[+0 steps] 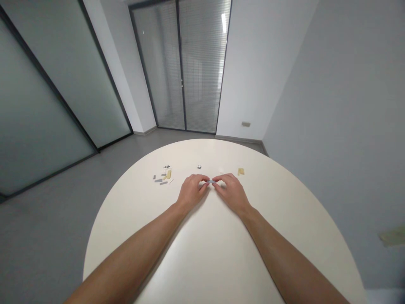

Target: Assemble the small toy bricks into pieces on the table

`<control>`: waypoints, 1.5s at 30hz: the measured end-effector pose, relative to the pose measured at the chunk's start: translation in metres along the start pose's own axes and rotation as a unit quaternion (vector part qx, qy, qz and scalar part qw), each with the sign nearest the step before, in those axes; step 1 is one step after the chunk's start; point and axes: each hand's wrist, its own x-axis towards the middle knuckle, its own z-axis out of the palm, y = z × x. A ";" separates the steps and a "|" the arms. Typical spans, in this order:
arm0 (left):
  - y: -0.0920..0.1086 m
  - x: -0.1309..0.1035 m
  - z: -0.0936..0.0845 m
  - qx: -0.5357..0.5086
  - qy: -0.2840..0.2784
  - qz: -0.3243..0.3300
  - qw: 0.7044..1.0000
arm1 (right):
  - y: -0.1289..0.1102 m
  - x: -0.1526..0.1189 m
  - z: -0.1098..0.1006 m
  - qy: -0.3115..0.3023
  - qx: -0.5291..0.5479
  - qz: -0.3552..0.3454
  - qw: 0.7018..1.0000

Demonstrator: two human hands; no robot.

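Observation:
Over the middle of the white round table (202, 253), a small grey piece (211, 181) spans the gap between my two hands. My left hand (192, 188) pinches its left end between thumb and fingers. The right end is pinched the same way by my right hand (231, 191). Just beyond my left hand lies a small dark and silvery item (199, 167). Some tan pieces (241, 171) rest beyond my right hand.
To the left on the table is a loose group of several small parts, with a yellow block (168, 174), grey strips (163, 183) and small black bits (166, 166). A faint whitish item (221, 171) lies past my right fingers.

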 end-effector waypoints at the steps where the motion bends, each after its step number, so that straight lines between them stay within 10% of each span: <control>1: 0.000 0.000 0.000 -0.001 0.000 0.001 1.000 | 0.000 0.000 0.000 0.000 0.001 0.002 1.000; 45: 0.001 0.000 -0.001 0.007 -0.006 0.005 1.000 | -0.001 -0.001 -0.001 -0.010 -0.001 0.007 1.000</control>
